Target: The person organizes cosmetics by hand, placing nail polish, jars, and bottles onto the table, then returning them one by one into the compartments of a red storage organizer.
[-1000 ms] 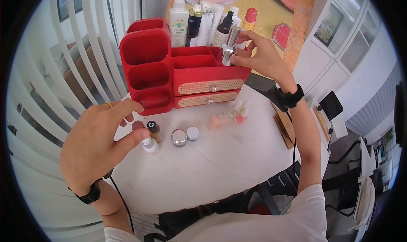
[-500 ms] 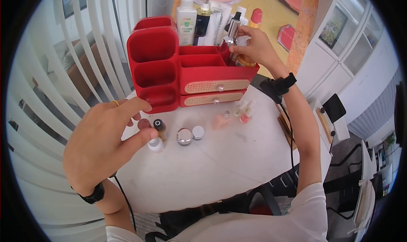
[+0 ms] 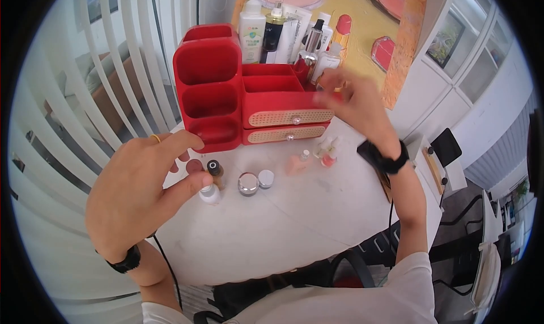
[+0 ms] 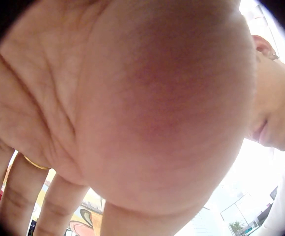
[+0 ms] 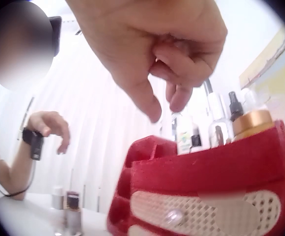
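My right hand (image 3: 357,106) hovers by the right front corner of a red cosmetics organizer (image 3: 272,104). It is blurred in the head view; in the right wrist view the thumb and forefinger are apart with nothing between them. A shiny silver bottle (image 3: 306,62) stands in the organizer's right rear compartment, among other bottles. My left hand (image 3: 141,182) hangs in the air at the left, fingers loosely bent and holding nothing. In the head view its thumb overlaps a small white bottle (image 3: 210,196), next to a black-capped bottle (image 3: 213,167) and a round reddish item (image 3: 194,166).
Two small silver-lidded jars (image 3: 248,183) stand mid-table. Further right are a pink bottle (image 3: 296,164) and small clear bottles (image 3: 328,158). White bottle (image 3: 251,35), tubes and pumps fill the organizer's back. White slats (image 3: 122,69) line the left; a painted board (image 3: 362,6) stands behind.
My right hand lowered the silver bottle into the organizer's right rear compartment, let it go and drew back toward the front right. My left hand has stayed nearly the same.
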Tool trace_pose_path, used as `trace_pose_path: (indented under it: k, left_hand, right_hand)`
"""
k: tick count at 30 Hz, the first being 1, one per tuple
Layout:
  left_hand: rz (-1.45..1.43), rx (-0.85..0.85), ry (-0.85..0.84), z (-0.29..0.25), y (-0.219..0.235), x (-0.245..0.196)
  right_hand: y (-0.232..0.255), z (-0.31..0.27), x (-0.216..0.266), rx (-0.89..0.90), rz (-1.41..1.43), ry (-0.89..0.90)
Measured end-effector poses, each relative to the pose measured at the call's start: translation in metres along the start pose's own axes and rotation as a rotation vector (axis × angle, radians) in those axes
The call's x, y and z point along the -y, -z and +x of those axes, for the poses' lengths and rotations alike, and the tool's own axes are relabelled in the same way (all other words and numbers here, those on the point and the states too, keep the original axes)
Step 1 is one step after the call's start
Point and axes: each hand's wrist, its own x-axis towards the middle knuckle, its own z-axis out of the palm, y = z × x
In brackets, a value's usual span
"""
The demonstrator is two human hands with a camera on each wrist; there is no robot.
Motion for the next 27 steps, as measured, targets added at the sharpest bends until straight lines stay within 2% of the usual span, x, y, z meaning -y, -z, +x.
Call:
trace_pose_path:
  k: [2, 6, 8, 12, 15, 19, 21, 24, 27]
  left_hand:
    - [-0.005, 0.007, -0.011, 0.002, -0.002, -0.001]
    - [-0.045, 0.026, -0.024, 0.003, -0.004, 0.001]
    - [-0.045, 0.017, -0.028, 0.002, -0.004, 0.001]
    - [-0.045, 0.028, -0.01, 0.002, -0.001, 0.0]
    - [-0.046, 0.029, -0.011, 0.001, -0.001, 0.0]
    - [-0.022, 0.005, -0.019, 0.0, -0.002, -0.003]
    - [-0.027, 0.004, -0.034, 0.0, -0.003, -0.002]
    - [-0.033, 0.0, -0.041, 0.001, -0.004, -0.001]
    - [-0.038, 0.01, -0.02, 0.001, -0.002, -0.002]
  right_hand:
    - [-0.016, -0.025, -0.01, 0.261, -0.007, 0.139]
    - [-0.06, -0.054, -0.031, 0.232, -0.074, 0.215]
    - [-0.065, -0.055, -0.032, 0.38, 0.155, 0.093]
    - [-0.062, -0.053, -0.027, 0.419, 0.152, 0.089]
    - [-0.04, -0.045, -0.02, 0.423, 0.226, 0.095]
    - [0.009, -0.013, -0.009, 0.014, 0.345, 0.021]
    - [0.031, 0.01, -0.005, -0.106, 0.336, 0.042]
    - [0.041, 0.041, -0.007, -0.196, 0.207, 0.135]
    - [0.035, 0.061, -0.017, -0.146, 0.125, 0.136]
